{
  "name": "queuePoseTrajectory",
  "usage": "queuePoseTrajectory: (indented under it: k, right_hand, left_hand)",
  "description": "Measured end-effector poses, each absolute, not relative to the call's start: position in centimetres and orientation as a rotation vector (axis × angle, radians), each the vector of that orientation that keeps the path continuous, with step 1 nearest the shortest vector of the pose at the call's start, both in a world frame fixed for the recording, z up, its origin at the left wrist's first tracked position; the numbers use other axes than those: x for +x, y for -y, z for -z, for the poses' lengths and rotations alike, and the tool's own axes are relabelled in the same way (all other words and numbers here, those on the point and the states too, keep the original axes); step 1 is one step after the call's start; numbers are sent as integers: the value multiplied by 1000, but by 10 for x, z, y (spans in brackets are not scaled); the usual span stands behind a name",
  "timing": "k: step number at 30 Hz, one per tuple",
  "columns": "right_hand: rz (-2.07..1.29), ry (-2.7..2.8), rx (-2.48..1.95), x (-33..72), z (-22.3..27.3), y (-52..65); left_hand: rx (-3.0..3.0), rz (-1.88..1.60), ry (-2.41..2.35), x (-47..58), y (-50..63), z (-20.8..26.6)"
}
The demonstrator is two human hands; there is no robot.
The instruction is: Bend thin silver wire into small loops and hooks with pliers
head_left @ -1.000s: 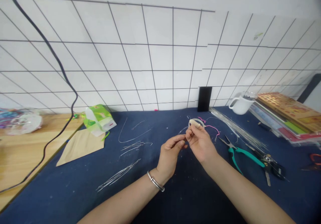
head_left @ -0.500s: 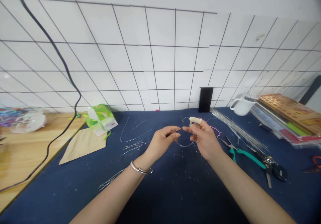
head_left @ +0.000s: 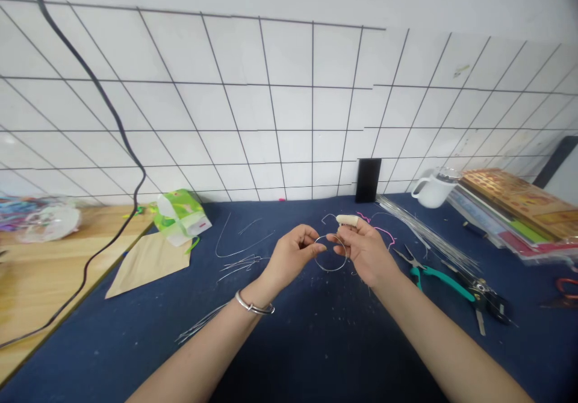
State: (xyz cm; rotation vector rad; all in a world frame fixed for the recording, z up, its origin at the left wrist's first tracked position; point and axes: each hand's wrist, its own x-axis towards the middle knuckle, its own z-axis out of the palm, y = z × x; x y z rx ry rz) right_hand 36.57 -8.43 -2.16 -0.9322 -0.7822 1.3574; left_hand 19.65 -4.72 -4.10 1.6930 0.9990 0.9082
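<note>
A thin silver wire ring (head_left: 331, 270) is held upright between my two hands above the dark blue cloth. My left hand (head_left: 291, 252), with a silver bangle on its wrist, pinches the ring's left side between thumb and fingers. On the other side, my right hand (head_left: 366, 251) grips the ring's right edge, and one of its fingers wears a cream-coloured cover (head_left: 347, 220). A bent piece of wire (head_left: 329, 217) shows just behind the right hand. Pink wire (head_left: 386, 232) lies beyond that hand's knuckles.
Teal-handled pliers (head_left: 447, 281) and dark cutters (head_left: 485, 297) lie at right, near a long wire bundle (head_left: 422, 228). A white mug (head_left: 432, 192) and stacked books (head_left: 519, 210) stand behind. Leftward are loose wires (head_left: 244, 263), brown paper (head_left: 151, 264) and a green packet (head_left: 180, 213).
The wire between my hands now shows as a fuller round loop facing me. My fingers have shifted slightly along it, and the view has tilted a little.
</note>
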Motion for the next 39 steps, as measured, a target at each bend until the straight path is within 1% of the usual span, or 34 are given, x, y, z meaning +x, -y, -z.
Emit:
queuePoseTrajectory:
  k: [4,8,13,17,21,35,39]
  right_hand:
    - [-1368,821,-945,370,20,83]
    - [-1409,919,-975,364,21,87]
    - [-1322,828,-961,356,25,87]
    - [-1215,739,-909,355,27,85]
    - [-1163,700,-840,355,28,84]
    - [-1082,651,-724,352,33,82]
    - [-1104,681,-793,350,39,82]
  left_hand:
    - [1787,-882,-1034,195,47,40]
    - [1764,-944,-1034,196,49,41]
    - [1402,-995,-850,203,55,41]
    - [1113,-960,-691,209,62,42]
    - [967,-910,-637,214,69,45]
    - [798,-922,-611,221,78,50]
    - [825,-982,-637,220,78,47]
